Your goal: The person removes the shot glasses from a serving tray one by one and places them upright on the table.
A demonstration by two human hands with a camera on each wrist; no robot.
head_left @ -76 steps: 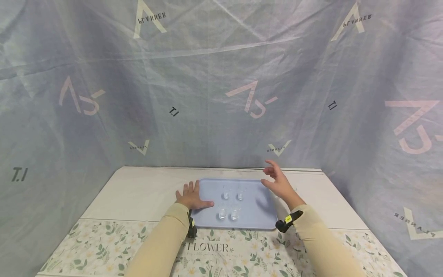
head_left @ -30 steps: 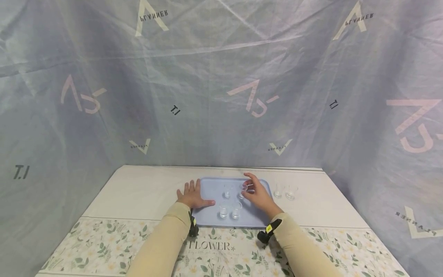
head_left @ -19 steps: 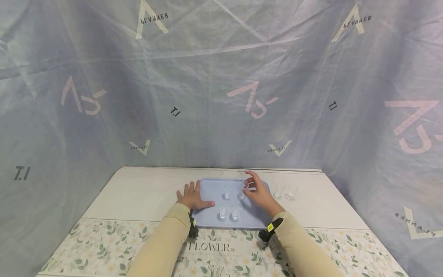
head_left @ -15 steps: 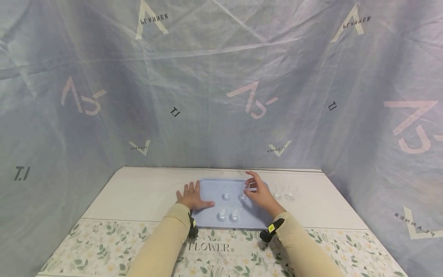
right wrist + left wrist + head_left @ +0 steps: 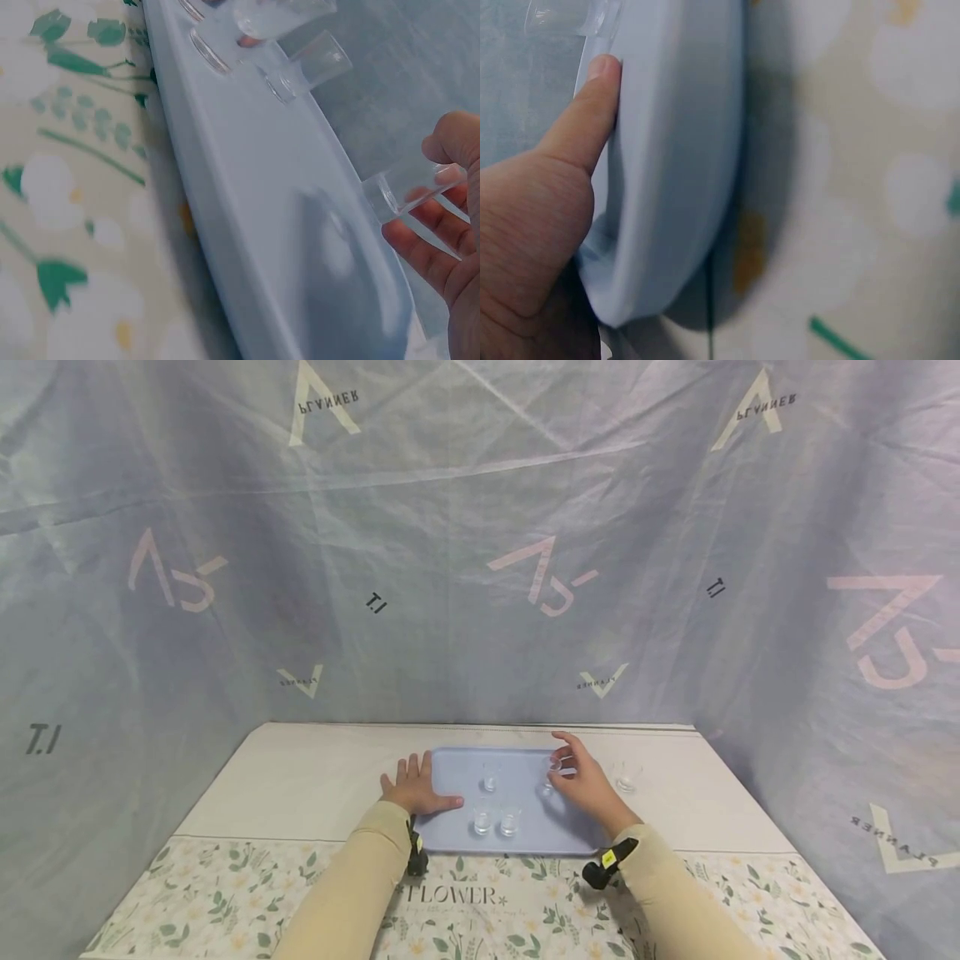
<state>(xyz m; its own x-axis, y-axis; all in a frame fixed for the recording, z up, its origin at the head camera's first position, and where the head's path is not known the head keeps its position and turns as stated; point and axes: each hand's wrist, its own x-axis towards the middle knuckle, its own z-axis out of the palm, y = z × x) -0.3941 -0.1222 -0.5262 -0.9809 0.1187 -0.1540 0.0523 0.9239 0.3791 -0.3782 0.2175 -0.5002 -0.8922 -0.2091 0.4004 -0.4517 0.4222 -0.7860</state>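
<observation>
My right hand (image 5: 587, 785) pinches a small clear shot glass (image 5: 551, 770) by its upper part, over the right half of the blue tray (image 5: 450, 839). In the right wrist view the held glass (image 5: 397, 191) has its thick base toward the tray, and its shadow falls on the tray floor. Three similar glasses stand on the tray: a back glass (image 5: 490, 779), a front left glass (image 5: 482, 821) and a front right glass (image 5: 509, 821). My left hand (image 5: 414, 791) rests at the tray's left edge with fingers spread, its thumb (image 5: 596, 97) reaching over the rim.
Beyond my right hand, another clear glass (image 5: 627, 779) stands on the white table (image 5: 315, 777) right of the tray. A floral cloth strip (image 5: 225, 893) with FLOWER lettering runs along the front. Grey sheeting (image 5: 412, 568) encloses the back and sides.
My right hand came in over the tray, took hold of the back right glass and has carried it rightward. It now covers part of the area right of the tray. My left hand stays put.
</observation>
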